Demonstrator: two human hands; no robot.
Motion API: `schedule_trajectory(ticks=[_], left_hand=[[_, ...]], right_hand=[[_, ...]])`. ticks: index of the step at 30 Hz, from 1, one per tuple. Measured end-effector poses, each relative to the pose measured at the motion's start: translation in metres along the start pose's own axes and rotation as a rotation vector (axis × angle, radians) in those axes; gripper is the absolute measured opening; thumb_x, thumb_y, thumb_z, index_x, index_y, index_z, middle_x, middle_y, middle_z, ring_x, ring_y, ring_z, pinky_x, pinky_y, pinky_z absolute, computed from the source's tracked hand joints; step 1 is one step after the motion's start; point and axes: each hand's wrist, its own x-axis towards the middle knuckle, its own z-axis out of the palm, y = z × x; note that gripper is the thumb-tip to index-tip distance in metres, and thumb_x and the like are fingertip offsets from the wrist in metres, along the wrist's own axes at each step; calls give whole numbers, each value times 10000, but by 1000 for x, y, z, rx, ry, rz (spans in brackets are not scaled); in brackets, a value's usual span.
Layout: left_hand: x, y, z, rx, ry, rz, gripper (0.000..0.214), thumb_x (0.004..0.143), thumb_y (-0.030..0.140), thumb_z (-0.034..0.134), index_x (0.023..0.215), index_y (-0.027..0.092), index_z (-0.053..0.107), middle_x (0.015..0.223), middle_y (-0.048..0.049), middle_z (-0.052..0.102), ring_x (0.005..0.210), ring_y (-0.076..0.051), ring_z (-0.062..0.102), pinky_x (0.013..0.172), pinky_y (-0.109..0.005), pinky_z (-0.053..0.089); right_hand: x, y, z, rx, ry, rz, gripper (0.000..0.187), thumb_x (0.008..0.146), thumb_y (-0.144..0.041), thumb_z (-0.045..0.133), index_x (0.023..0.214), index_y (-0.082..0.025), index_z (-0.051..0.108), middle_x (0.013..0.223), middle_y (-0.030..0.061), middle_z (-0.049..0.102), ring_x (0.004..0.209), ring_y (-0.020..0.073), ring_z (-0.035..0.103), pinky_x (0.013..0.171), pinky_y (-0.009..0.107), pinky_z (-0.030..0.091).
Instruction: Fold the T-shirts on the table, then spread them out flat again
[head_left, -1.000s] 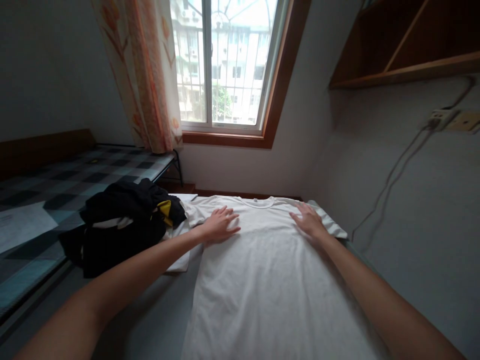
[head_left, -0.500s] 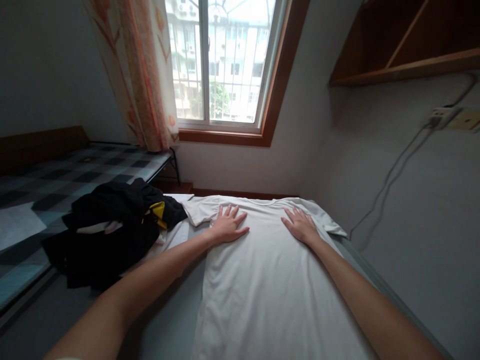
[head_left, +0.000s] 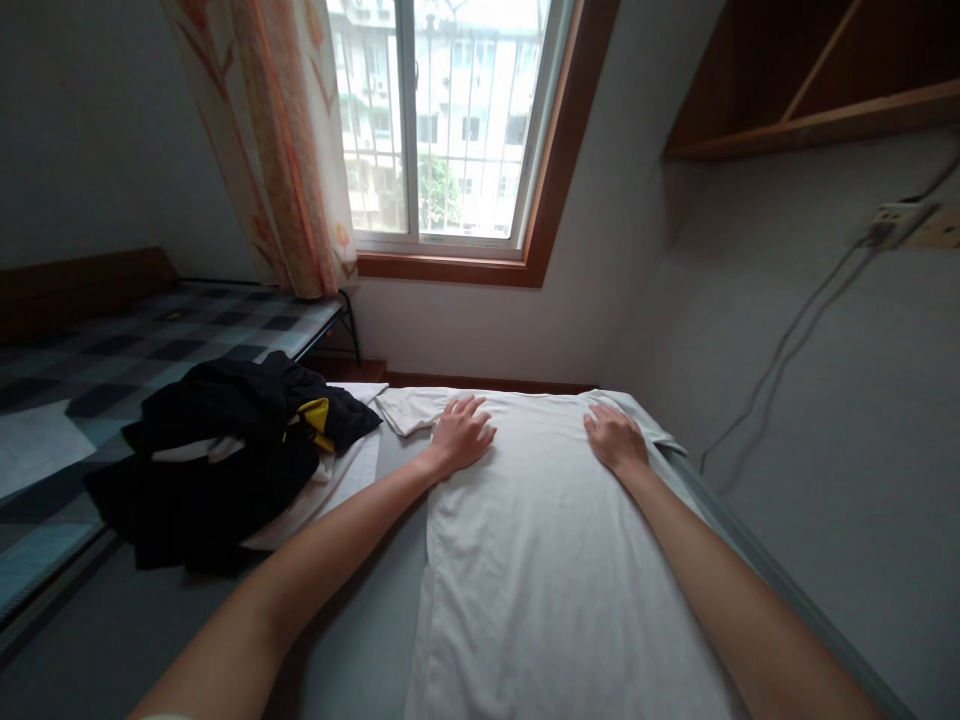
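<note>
A white short-sleeved T-shirt (head_left: 540, 540) lies spread out on a grey-blue surface (head_left: 352, 630), its upper end toward the window. On the upper left of the shirt rests my left hand (head_left: 461, 437), palm down, its fingers apart and slightly bent. My right hand (head_left: 616, 437) lies palm down near the upper right side, fingers bent more and partly hidden behind the knuckles. Neither hand shows a clear grip on the cloth. One sleeve (head_left: 411, 408) sticks out beyond my left hand.
Left of the shirt is a heap of black clothes (head_left: 225, 450) with a yellow patch, partly over white cloth. A checked bed (head_left: 202, 320) stands farther left, with a white sheet (head_left: 41, 445) on it. A wall with a hanging cable (head_left: 780, 355) borders the right.
Both hands have gone from flat, spread fingers to more bent ones. My right hand has moved slightly right. The shirt's left edge has shifted right, and creases have formed by my left hand.
</note>
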Motion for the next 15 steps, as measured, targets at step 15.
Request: schedule_trajectory(ticks=[15], left_hand=[[-58, -48, -48, 131, -70, -321, 326, 901, 271, 459, 1183, 207, 608, 1280, -114, 588, 1170, -273, 530, 999, -419, 385]], right_hand=[[-29, 121, -34, 88, -42, 220, 322, 842, -362, 493, 945, -188, 744, 1036, 120, 674, 889, 245, 622, 752, 341, 473]])
